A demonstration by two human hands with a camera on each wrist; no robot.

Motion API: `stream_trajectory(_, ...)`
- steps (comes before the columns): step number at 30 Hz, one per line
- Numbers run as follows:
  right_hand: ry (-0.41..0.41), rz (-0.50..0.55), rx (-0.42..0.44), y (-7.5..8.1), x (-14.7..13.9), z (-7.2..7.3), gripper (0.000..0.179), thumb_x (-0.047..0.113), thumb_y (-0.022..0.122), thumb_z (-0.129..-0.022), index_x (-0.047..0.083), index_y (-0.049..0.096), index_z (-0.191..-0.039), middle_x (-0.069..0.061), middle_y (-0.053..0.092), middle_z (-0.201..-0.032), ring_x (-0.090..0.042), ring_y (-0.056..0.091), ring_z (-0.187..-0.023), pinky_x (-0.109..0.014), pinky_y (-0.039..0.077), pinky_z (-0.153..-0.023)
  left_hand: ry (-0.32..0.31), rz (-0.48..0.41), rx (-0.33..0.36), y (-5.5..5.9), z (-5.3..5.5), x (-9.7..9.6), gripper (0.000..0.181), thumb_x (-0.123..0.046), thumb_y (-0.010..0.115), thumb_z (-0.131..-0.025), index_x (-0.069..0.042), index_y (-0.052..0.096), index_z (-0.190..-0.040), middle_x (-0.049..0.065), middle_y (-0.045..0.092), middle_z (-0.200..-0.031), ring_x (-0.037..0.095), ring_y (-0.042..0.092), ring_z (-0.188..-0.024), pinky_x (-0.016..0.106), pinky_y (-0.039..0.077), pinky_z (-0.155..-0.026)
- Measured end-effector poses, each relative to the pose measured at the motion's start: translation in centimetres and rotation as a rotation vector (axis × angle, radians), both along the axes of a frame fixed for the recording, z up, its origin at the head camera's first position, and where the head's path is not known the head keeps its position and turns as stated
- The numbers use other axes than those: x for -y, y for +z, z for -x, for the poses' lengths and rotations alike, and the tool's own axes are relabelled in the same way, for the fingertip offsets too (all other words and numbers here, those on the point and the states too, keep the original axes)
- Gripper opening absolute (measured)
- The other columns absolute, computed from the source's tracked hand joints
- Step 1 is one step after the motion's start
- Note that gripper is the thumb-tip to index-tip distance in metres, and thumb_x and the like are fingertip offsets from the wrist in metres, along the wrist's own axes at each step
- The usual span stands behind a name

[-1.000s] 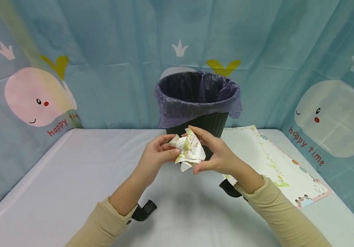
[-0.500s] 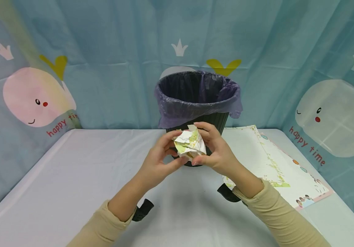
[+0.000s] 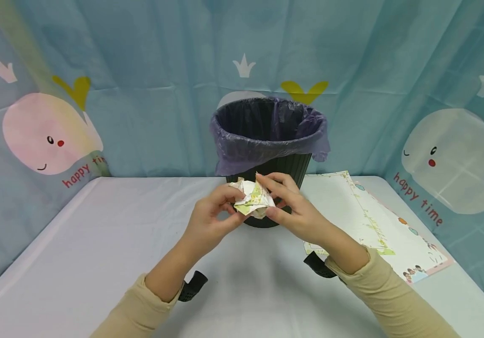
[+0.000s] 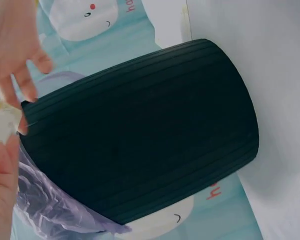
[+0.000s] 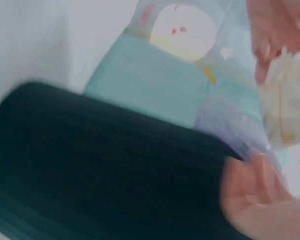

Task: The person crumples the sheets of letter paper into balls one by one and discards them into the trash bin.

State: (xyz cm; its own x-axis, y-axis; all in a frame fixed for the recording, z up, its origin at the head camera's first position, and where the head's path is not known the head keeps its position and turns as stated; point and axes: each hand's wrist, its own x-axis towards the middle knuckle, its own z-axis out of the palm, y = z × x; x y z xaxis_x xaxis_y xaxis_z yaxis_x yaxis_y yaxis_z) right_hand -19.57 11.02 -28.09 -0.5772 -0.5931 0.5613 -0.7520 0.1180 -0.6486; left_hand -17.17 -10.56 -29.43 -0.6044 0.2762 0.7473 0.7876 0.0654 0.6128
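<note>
A crumpled sheet of paper (image 3: 255, 198), white with a green leafy print, is between the two hands in front of the bin. My left hand (image 3: 213, 216) grips its left side, thumb below and fingers above. At its right side is my right hand (image 3: 298, 209), with the thumb at the lower edge and a curved index finger at the top. The right wrist view shows this right hand (image 5: 262, 195) blurred, and the paper ball (image 5: 284, 100) in the other hand's fingers. The left wrist view cuts off part of the paper (image 4: 2, 122).
Behind the hands stands a black ribbed bin (image 3: 294, 164) with a purple liner bag (image 3: 258, 152) folded over its rim. Flat printed sheets of paper (image 3: 339, 197) lie at the right on the white table (image 3: 140, 225). A blue printed curtain (image 3: 161, 126) encloses the back and sides.
The paper has become a more compact ball and has turned between the hands. Both hands have shifted their fingers around it; since half a second ago it has moved slightly left.
</note>
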Motion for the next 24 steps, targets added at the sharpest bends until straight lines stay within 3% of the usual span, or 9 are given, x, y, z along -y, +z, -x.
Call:
stream_trajectory(2,0.003,0.044,0.035,0.06,0.10,-0.20,0.070,0.048,0.058,-0.095,-0.003,0.043,-0.141,-0.015,0.042,-0.133,-0.022,0.047,-0.108,-0.027,0.047,-0.085,-0.023,-0.028,0.043,0.06,-0.05,-0.07,0.032,0.021,0.063,-0.079,0.003,0.055,-0.104,0.020,0.060,-0.100,0.016,0.060,-0.085,0.024,0.051,-0.068)
stream_trajectory(5,0.085,0.126,0.130,0.06,0.14,-0.31,0.067,0.038,0.064,-0.094,-0.010,0.042,-0.135,-0.015,0.048,-0.126,-0.018,0.053,-0.105,-0.025,0.050,-0.085,-0.056,-0.066,0.125,0.28,-0.23,-0.26,0.028,0.021,0.061,-0.081,0.008,0.054,-0.104,0.024,0.056,-0.109,0.016,0.062,-0.091,0.023,0.052,-0.071)
stream_trajectory(10,0.115,0.125,0.193,0.14,-0.13,-0.26,0.057,0.024,0.064,-0.096,-0.014,0.041,-0.132,-0.017,0.052,-0.122,-0.013,0.056,-0.100,-0.023,0.051,-0.084,-0.040,-0.069,0.212,0.53,-0.55,-0.48,0.027,0.021,0.061,-0.081,0.009,0.055,-0.105,0.024,0.045,-0.124,0.032,0.062,-0.099,0.023,0.053,-0.076)
stream_trajectory(13,0.089,0.099,0.177,0.18,-0.14,-0.27,0.046,0.008,0.063,-0.094,-0.014,0.043,-0.129,-0.020,0.053,-0.119,-0.014,0.057,-0.098,-0.022,0.050,-0.084,-0.005,-0.012,0.162,0.47,-0.73,-0.49,0.027,0.020,0.063,-0.080,0.008,0.057,-0.104,0.024,0.046,-0.124,0.036,0.059,-0.101,0.024,0.054,-0.078)
stream_trajectory(18,0.115,0.158,0.146,-0.07,0.05,-0.19,0.036,-0.009,0.055,-0.084,-0.013,0.043,-0.119,-0.013,0.054,-0.108,-0.015,0.056,-0.088,-0.022,0.051,-0.075,0.008,0.082,-0.003,0.31,-0.88,-0.46,0.031,0.018,0.066,-0.080,0.004,0.058,-0.107,0.024,0.048,-0.123,0.033,0.058,-0.102,0.031,0.055,-0.081)
stream_trajectory(24,0.264,0.230,0.223,-0.52,0.07,0.32,0.031,0.005,0.060,-0.092,0.019,0.051,-0.118,0.000,0.053,-0.108,-0.013,0.051,-0.089,-0.020,0.047,-0.070,0.001,0.092,-0.052,0.21,-0.74,-0.44,0.033,0.019,0.067,-0.079,0.001,0.058,-0.106,0.022,0.048,-0.117,0.030,0.057,-0.097,0.033,0.056,-0.079)
